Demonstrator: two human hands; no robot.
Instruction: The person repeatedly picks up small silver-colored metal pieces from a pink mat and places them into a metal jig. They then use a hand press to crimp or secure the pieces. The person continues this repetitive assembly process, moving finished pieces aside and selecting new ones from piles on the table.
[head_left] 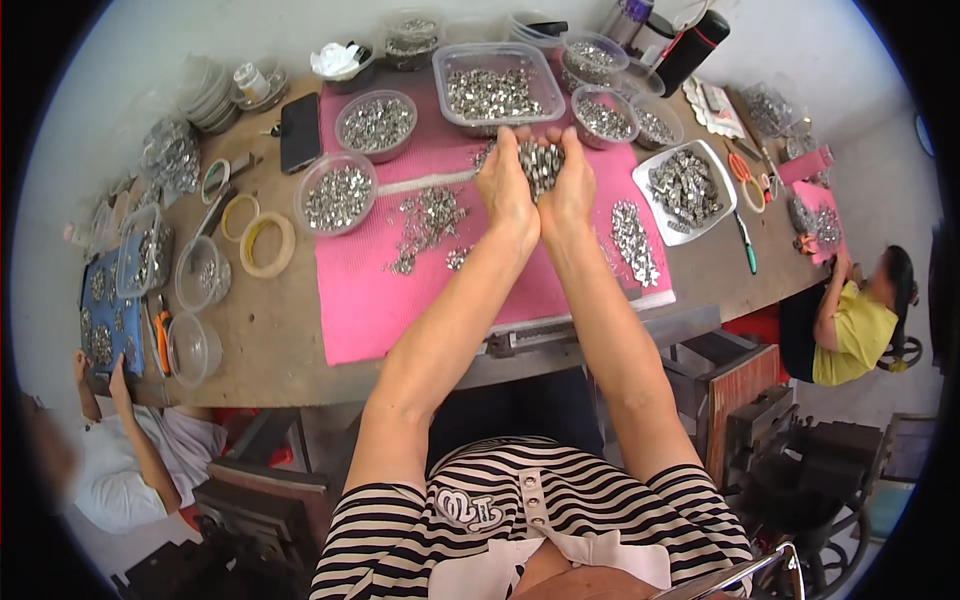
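Head view | left hand (506,187) and right hand (571,187): cupped together over pink mat (350,300), fingers, partly hidden, cradling small metal pieces (541,167) | loose metal piles (432,217): on mat | clear rectangular tub (490,57), part-filled: on mat's far portion | white dish (682,236), loaded: at mat's right edge | tape rolls (289,245): left of mat

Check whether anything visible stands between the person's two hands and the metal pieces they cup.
Nothing visible does: the left hand and right hand, both bare, cup the metal pieces directly. The clear rectangular tub stands beyond them, not in between.
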